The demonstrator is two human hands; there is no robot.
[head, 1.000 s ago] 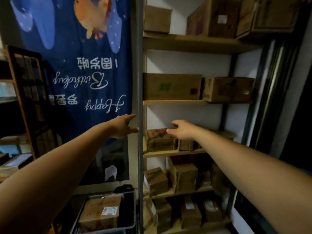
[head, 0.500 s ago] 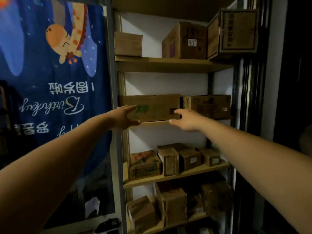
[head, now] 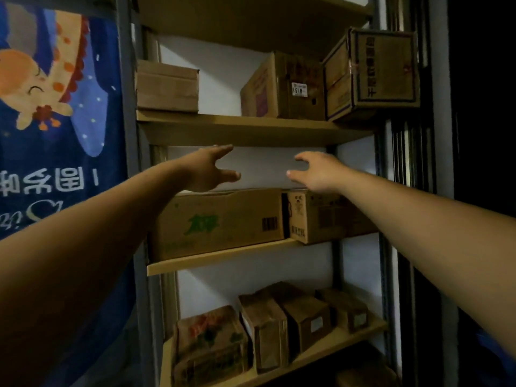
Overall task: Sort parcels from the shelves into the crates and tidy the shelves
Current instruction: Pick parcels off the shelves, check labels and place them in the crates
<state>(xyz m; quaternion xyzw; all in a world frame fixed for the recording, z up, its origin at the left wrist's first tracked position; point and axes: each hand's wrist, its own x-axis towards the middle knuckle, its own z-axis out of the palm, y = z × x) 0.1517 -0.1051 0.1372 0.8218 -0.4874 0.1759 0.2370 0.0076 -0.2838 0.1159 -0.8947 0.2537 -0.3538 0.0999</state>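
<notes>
A wooden shelf unit [head: 251, 129] holds cardboard parcels on several levels. On the middle shelf lies a long flat box with green print [head: 220, 222], and a smaller box [head: 315, 216] stands to its right. My left hand [head: 209, 170] is open, fingers spread, just above the long box's left top edge. My right hand [head: 315, 170] is open above the gap between the two boxes. Neither hand holds anything. The top shelf carries a small box [head: 167, 86], a labelled box [head: 282, 86] and a printed box [head: 374, 71] jutting over the shelf's right end.
The lower shelf holds a crumpled printed parcel [head: 209, 344] and several small boxes [head: 282, 325]. A blue birthday banner [head: 55, 135] hangs to the left of the grey shelf post [head: 128, 107]. A dark frame [head: 418, 191] borders the right side.
The view has tilted upward and both hands have risen from the lower shelf to the top of the boxes on the middle shelf. The crate on the floor has left the view.
</notes>
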